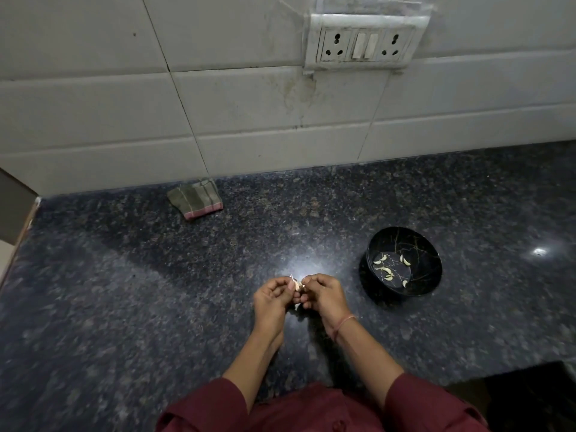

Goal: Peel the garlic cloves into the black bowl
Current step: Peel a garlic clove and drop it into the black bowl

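Garlic, one small pale clove (pixel 298 285), sits pinched between our left hand (pixel 271 299) and right hand (pixel 324 294) so we can pull skin off; round black bowl (pixel 402 265) waits near, right, on dark speckled stone desk (pixel 156 291).

Dark speckled stone bench (pixel 124 291) fills the lower view, polished enough to catch a bright spot of light (pixel 540 251) out on the right. Back by the wall, a folded cloth (pixel 195 198), greenish-grey stripes with a pink edge, lies flat on the bench. Behind it rises a pale tiled wall (pixel 93 104), grout lines showing. High up sits a white switch panel (pixel 366 42): a socket (pixel 333 45) on either side, rocker switches (pixel 365 46) between them. A brownish stain (pixel 299 92) marks the tile just below the panel.
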